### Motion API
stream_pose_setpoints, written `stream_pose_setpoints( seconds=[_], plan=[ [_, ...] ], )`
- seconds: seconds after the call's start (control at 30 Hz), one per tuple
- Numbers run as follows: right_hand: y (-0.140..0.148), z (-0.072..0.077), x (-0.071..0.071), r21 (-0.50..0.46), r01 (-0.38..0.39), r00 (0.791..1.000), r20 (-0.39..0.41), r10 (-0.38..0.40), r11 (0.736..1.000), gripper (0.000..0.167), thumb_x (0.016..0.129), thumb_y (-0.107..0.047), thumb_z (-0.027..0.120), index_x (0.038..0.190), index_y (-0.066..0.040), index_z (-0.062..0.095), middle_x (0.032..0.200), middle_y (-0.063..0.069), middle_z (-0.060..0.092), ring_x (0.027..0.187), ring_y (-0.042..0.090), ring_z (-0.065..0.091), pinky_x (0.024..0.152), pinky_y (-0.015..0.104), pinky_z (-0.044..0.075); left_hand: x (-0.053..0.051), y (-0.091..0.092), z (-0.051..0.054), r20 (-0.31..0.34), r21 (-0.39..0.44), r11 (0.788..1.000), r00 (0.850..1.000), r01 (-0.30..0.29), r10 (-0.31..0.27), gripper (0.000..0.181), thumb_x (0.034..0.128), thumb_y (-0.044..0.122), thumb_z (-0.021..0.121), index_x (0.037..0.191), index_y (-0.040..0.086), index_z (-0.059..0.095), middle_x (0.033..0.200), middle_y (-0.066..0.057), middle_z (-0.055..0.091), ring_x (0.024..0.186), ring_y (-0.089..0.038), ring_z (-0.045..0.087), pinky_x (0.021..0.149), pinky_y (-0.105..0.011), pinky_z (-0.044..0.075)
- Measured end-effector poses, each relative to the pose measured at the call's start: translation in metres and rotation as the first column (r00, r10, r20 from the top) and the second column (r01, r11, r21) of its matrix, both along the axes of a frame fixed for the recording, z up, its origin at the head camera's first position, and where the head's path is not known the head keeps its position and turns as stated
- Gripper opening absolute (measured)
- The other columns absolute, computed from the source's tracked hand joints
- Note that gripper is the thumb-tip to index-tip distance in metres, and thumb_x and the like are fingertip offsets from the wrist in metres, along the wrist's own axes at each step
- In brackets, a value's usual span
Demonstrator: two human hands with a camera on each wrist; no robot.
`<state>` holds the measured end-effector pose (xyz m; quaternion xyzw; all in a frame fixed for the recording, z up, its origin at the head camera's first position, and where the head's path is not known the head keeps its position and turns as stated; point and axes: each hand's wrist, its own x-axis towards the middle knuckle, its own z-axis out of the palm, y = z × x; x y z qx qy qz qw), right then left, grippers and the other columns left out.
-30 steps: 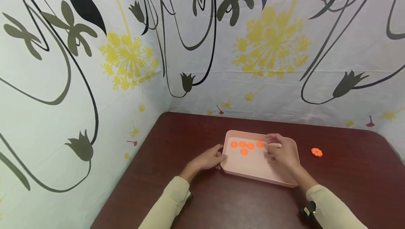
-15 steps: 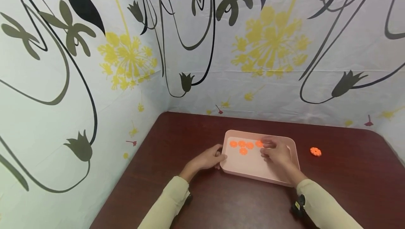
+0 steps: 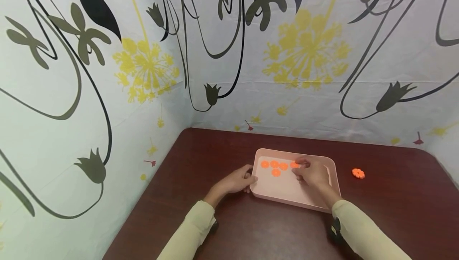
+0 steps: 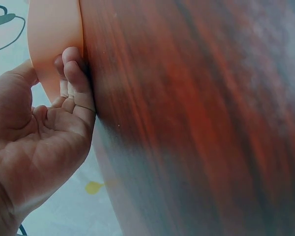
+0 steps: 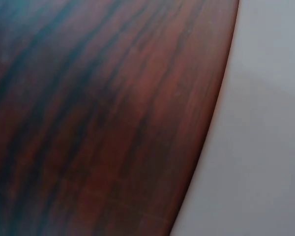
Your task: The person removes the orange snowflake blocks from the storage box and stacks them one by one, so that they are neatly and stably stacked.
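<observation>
Apparently partway: the head view shows five orange discs (image 3: 275, 172) in the pink tray (image 3: 277, 188), another disc (image 3: 357, 173) outside on the table (image 3: 222, 144); whether the right hand (image 3: 314, 174) pinches the disc at its fingertips, I cannot tell. Left wrist alone bares the palm of the left hand (image 4: 45, 130), gripping the tray's wall. Right wrist shows no hand.

There is one tray (image 3: 277, 188). Inside it show five discs (image 3: 275, 172), one partly hidden; right of it lies another disc (image 3: 357, 173), six in sight altogether. Two hands appear: the left hand (image 3: 233, 179) at the tray's left end, the right hand (image 3: 312, 173) over its right half. One table (image 3: 218, 152) lies beneath the tray; two sleeves (image 3: 193, 224) show on its near side.
</observation>
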<state>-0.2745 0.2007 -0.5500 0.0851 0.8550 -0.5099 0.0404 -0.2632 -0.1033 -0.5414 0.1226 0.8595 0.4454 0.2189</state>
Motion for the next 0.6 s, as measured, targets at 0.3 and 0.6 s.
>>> stream_pose_setpoints(
  seconds=[0.3, 0.6],
  plan=[
    [0.0008, 0.0018, -0.001, -0.066, -0.012, 1.0, -0.009, 0.012, 0.998, 0.043, 0.09, -0.004, 0.08, 0.13, 0.003, 0.066, 0.078, 0.007, 0.067, 0.057, 0.012, 0.067, 0.056, 0.031, 0.06, -0.0012, 0.0005, 0.0008, -0.003, -0.003, 1.0, 1.0, 0.0, 0.0, 0.055, 0.1047, 0.034, 0.066, 0.151, 0.01, 0.047, 0.075, -0.003, 0.065, 0.064, -0.016, 0.061, 0.068, -0.028, 0.049],
    [-0.0034, 0.0033, 0.0036, 0.096, -0.014, 0.999, -0.045, 0.018, 0.995, 0.038, 0.09, -0.01, 0.08, 0.124, -0.002, 0.066, 0.083, 0.008, 0.07, 0.06, 0.011, 0.068, 0.055, 0.027, 0.056, -0.0001, -0.0005, -0.0007, -0.004, 0.003, 1.0, 1.0, 0.003, -0.003, 0.057, 0.1048, 0.034, 0.065, 0.153, 0.009, 0.046, 0.075, -0.002, 0.066, 0.063, -0.016, 0.061, 0.066, -0.028, 0.05]
  ],
)
